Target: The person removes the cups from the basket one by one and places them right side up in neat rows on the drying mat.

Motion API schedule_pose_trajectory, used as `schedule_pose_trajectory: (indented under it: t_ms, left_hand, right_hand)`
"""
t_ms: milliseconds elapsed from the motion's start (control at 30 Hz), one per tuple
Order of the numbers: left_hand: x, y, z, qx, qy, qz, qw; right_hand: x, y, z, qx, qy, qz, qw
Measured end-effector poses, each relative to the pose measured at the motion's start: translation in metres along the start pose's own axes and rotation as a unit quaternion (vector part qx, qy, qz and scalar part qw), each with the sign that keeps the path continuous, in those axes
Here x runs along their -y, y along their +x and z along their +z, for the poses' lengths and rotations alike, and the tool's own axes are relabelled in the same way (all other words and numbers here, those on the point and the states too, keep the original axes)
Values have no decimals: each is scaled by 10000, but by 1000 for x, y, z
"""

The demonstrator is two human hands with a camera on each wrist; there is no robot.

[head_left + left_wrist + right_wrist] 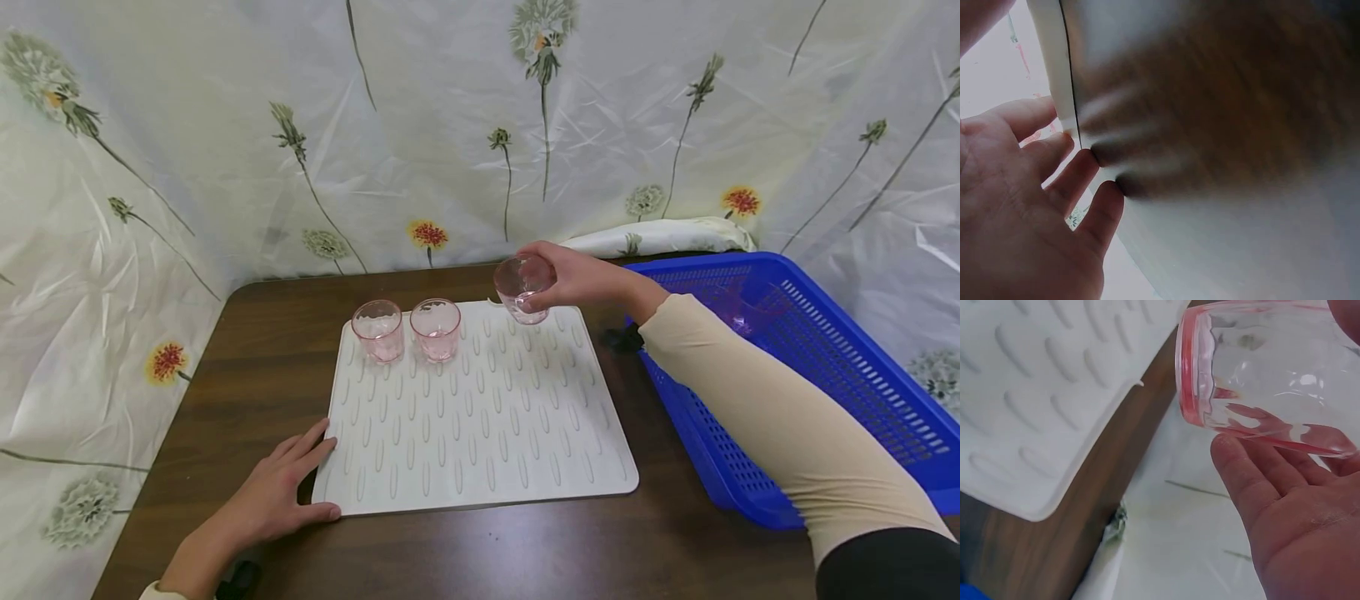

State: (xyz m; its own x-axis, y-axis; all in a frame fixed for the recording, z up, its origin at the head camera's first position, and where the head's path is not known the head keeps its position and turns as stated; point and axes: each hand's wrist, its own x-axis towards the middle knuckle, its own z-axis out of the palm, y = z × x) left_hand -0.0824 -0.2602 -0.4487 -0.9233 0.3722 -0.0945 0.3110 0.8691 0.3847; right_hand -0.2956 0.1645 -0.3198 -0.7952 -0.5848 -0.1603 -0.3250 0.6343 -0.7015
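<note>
My right hand [573, 277] grips a clear pink-tinted glass [517, 287] at the back right of a white ridged drying mat [480, 433]. In the right wrist view the fingers and thumb are round that glass [1272, 381], and its pink rim shows. Two matching glasses stand side by side on the mat's back left: one glass [378, 333] near the corner, the other glass [436, 332] to its right. At the mat's front left, my left hand [273, 487] rests with fairly straight fingers touching the mat's edge.
A blue plastic basket [832, 333] stands right of the mat, partly behind my right forearm. Something clear and pinkish [738, 321] lies inside it. Dark wooden table [277, 358] surrounds the mat, and a flowered cloth [450, 150] hangs behind.
</note>
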Motion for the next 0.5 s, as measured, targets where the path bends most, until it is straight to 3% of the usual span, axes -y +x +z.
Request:
schedule_pose_trajectory:
  t_ms: [300, 500]
  left_hand:
    - [0, -1, 1, -99, 44, 7, 9999]
    - [1, -1, 2, -113, 59, 4, 9999]
  right_hand:
    - [0, 20, 23, -42, 302, -214, 9993]
    - [-7, 26, 38, -57, 480, -102, 9988]
